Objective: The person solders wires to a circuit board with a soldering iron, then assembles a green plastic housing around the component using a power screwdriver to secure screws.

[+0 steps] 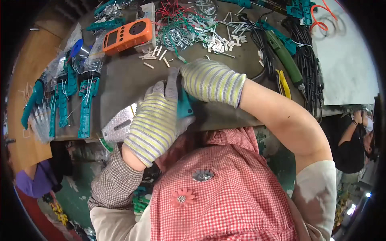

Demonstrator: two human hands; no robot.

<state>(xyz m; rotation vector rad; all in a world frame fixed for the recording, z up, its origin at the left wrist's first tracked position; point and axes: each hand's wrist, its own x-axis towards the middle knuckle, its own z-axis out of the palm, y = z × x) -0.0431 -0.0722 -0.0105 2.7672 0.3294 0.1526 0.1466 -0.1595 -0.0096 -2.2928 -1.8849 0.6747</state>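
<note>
Both my hands wear yellow-and-grey striped gloves and meet at the table's near side. My left hand (155, 120) is closed round a teal plastic tool housing (184, 106), its thumb below and its fingers pointing away from me. Over the housing's far end, my right hand (213, 82) has its fingers bent and pressed together; what they pinch is hidden. A thin green wire (180, 58) ends just beyond those fingertips. Left of my left hand lies a metal plate with a slot (120, 123), under clear bubble wrap.
An orange meter (128, 36) stands at the back left, beside a heap of metal pins (181, 35) and white sleeves (219, 44). Teal tool halves (86, 108) with wires line the left. Right are a green screwdriver (285, 60), yellow-handled pliers (284, 84) and black cables (307, 60).
</note>
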